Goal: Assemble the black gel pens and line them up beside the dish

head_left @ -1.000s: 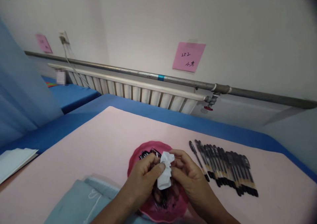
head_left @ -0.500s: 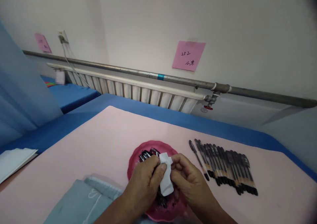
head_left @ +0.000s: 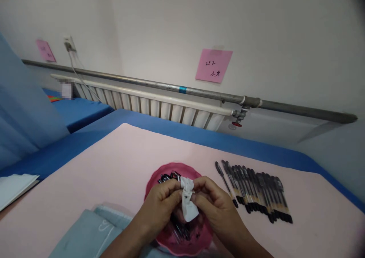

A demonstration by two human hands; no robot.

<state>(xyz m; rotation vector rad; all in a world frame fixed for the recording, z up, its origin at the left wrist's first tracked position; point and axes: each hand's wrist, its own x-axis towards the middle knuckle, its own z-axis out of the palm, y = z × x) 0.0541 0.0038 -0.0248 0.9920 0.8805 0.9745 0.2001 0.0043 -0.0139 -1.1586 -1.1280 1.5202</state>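
Note:
A crumpled white tissue [head_left: 189, 208] is pinched between my two hands, above a pink bowl [head_left: 154, 174] with a wavy rim. My left hand [head_left: 162, 201] grips the tissue's left side between thumb and fingers. On its right side, my right hand [head_left: 212, 201] holds it the same way. Inside the bowl lie black pen parts [head_left: 178, 227], partly hidden by my hands. To the right of the bowl, several clear pens with black caps [head_left: 253, 189] lie side by side in a slanted row.
A pink sheet [head_left: 122, 155] covers the blue surface [head_left: 256, 144] beneath. Folded blue-green cloth [head_left: 88, 231] lies at the front left, and white papers [head_left: 14, 189] at the left edge. Behind run a radiator [head_left: 154, 108] and a metal pipe [head_left: 137, 81] along the wall.
The tissue, smoother and flatter before, is now bunched and creased in its middle. My hands stay over the bowl, and the whole view has shifted slightly.

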